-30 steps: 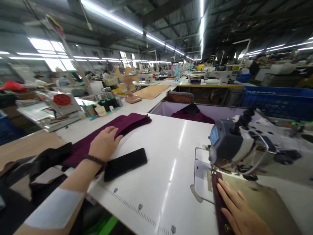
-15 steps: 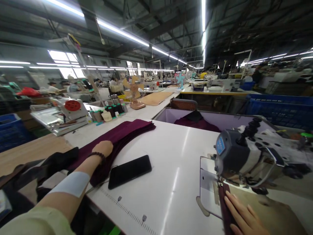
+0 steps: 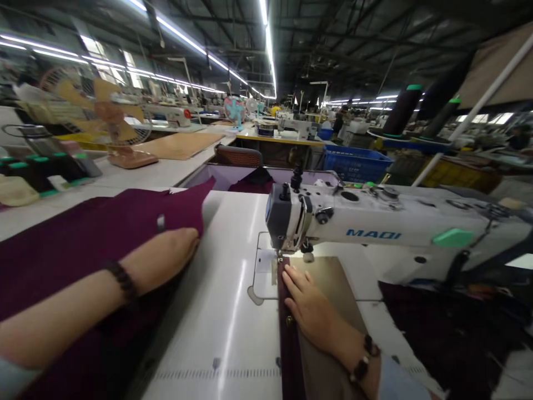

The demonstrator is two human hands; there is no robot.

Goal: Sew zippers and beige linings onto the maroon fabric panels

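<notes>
My left hand (image 3: pixel 177 250) is closed on the edge of a purple fabric panel (image 3: pixel 125 211), which spreads across the left of the table and rises at its far corner. My fingertips are partly hidden. My right hand (image 3: pixel 310 305) lies flat, fingers stretched out, on a narrow dark maroon strip (image 3: pixel 289 347) beside a beige piece (image 3: pixel 333 278). A small gold-coloured bit shows on the strip. The strip's far end is under the needle area of the white sewing machine (image 3: pixel 370 222), just ahead of my right fingertips.
A fan (image 3: pixel 112 122) and thread cones (image 3: pixel 66 166) stand at the far left. Dark cloth (image 3: pixel 458 333) lies to the right. Beyond the table are a lilac bin (image 3: pixel 204 175) with purple cloth, a chair (image 3: pixel 239 155) and a blue crate (image 3: pixel 358 161).
My left hand has moved right with a purple panel, now spread over where the phone was visible. My view has turned right. My right hand stays on the strip.
</notes>
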